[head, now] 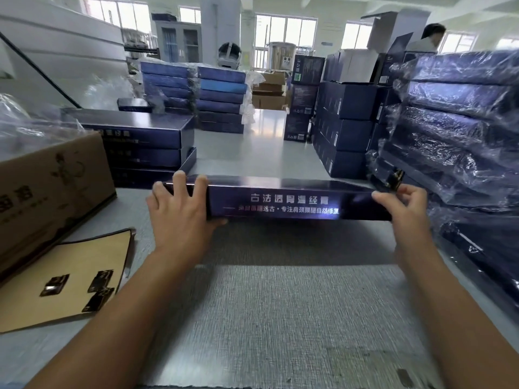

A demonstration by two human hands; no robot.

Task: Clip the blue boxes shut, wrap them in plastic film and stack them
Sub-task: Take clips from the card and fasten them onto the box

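Clipping stage on this one, I'd say. The blue box (280, 203) is held on its long edge at the far side of the grey mat (280, 304), printed side facing the camera; can't tell if it rests on the mat or hangs just above. Left hand (179, 217) grips the left end, fingers curled over the top. Right hand (404, 209) pinches the right end. A small dark clip (394, 177) sits at that corner above the fingers, seated or just held, can't tell. No film on this box. Looks done: wrapped stack (463, 122) on the right, another far stack (193, 96) behind. Looks left: unwrapped stack (134, 141) at left, spare clips (54, 284) on the card sheet (64, 304). Room: the mat between the forearms takes the box flat. Right end sits just beside the wrapped stack, so tight there. Carton (50, 186) is well apart from the left hand.
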